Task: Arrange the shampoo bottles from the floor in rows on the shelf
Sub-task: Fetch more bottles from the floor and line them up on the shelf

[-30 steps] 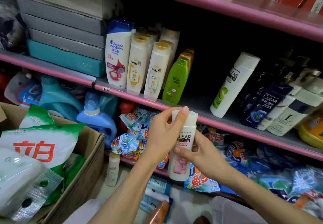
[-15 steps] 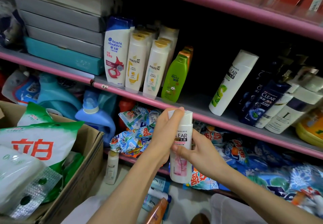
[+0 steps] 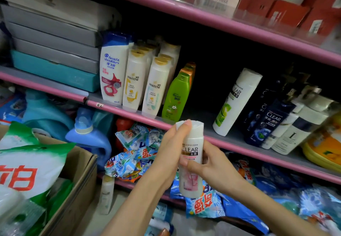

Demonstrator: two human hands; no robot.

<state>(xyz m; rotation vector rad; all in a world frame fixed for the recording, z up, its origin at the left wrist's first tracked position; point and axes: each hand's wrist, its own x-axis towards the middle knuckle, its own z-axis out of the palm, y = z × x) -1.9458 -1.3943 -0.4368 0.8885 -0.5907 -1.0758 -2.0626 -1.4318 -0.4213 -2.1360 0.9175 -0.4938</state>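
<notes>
Both hands, left hand (image 3: 172,154) and right hand (image 3: 212,169), grip a white Clear bottle (image 3: 191,162) near the pink shelf (image 3: 239,149) edge. A green bottle (image 3: 176,97) stands far left, a leaning white bottle (image 3: 234,103) far right, with bare shelf between.

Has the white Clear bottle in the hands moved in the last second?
Barely. The bottle stays held by both hands just below the pink shelf edge, its cap level with that edge as before.
</notes>
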